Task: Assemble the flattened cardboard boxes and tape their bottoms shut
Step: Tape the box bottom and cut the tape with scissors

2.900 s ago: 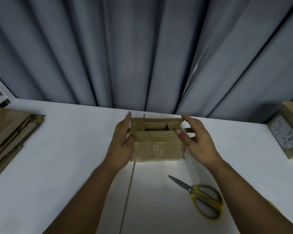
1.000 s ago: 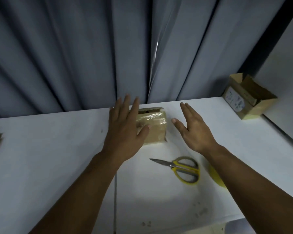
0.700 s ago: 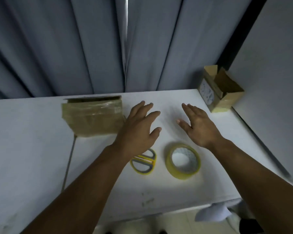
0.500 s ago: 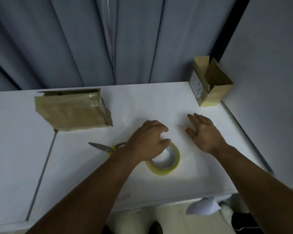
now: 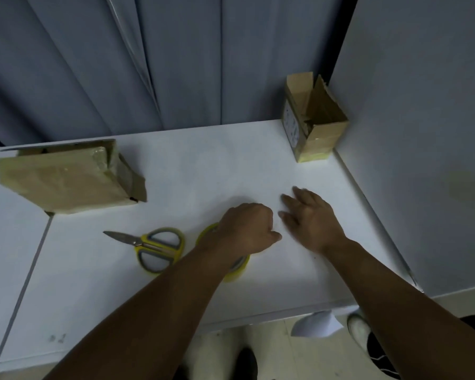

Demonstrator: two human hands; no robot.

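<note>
Now that the box is shoved upper left, left hand grips the tape (right hand flat, open), so probably taping next.

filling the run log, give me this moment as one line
left hand: grips tape roll | right hand: open over table | scissors: beside roll, untouched | taped box: far left

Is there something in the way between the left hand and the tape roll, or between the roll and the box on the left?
Nothing between them: the left hand grips the tape roll. Toward the box, only the scissors lie close beside the path.
</note>
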